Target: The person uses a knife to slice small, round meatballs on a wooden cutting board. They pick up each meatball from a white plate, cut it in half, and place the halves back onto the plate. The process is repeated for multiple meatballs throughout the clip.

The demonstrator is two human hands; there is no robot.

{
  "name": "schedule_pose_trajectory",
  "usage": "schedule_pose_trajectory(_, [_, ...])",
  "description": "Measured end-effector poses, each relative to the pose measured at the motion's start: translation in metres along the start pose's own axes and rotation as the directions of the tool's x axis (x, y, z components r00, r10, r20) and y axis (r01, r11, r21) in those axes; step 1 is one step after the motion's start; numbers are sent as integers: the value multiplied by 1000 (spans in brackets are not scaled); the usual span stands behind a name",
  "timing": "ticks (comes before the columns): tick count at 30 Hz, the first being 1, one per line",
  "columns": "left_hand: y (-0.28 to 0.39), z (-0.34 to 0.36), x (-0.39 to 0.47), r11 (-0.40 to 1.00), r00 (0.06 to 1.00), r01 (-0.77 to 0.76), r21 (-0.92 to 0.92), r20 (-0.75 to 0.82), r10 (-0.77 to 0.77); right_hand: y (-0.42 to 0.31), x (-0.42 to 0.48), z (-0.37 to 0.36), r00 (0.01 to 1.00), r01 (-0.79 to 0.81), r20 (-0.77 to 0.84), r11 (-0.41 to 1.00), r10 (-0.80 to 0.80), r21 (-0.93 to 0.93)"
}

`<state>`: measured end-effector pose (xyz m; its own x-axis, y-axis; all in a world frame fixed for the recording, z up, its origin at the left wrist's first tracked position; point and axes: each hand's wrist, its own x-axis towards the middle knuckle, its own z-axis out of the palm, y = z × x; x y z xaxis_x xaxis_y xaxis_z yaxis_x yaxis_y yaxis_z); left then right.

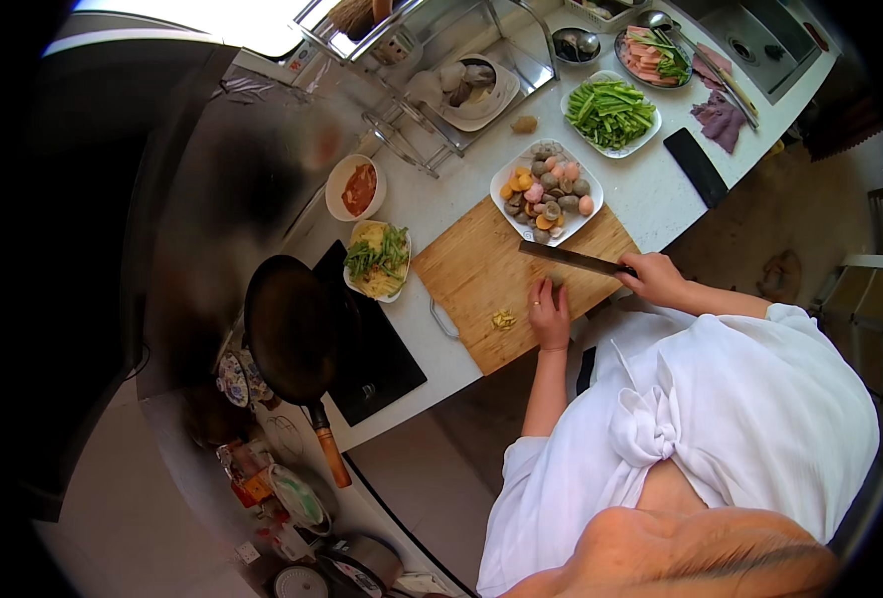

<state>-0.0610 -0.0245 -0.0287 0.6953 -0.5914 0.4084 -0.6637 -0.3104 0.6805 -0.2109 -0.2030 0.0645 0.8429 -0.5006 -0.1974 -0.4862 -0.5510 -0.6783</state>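
Observation:
A wooden cutting board (460, 276) lies on the white counter before me. My left hand (548, 312) rests on it, fingertips on a small round greyish piece of food (556, 279). In my right hand (652, 278) is the handle of a kitchen knife (572, 259), its dark blade pointing left above the board, beyond my left fingertips. A white plate (595, 187) of grey, orange and pink round pieces stands partly over the board's far edge. Some chopped yellowish bits (503, 320) lie left of my left hand.
Left are a dark wok (290, 329) at a black cooktop (382, 366), a plate of shredded food (376, 261) and a bowl of meat (358, 189). Beyond the board are a plate of cut green vegetables (612, 113), a black object (696, 166) and a sink (744, 48).

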Motion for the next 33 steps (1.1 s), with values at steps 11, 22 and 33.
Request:
schedule_pose_trajectory(11, [-9, 7, -7, 997, 998, 23, -73, -58, -27, -23, -4, -1, 985, -48, 157, 988, 72, -147])
schedule_pose_trajectory(22, [-6, 1, -3, 997, 997, -23, -74, -74, 17, -30, 23, 8, 960, 36, 278, 962, 42, -270])
schedule_pose_trajectory(33, [-13, 4, -13, 995, 997, 62, -81, -34, -65, -28, 26, 24, 992, 124, 46, 990, -121, -63])
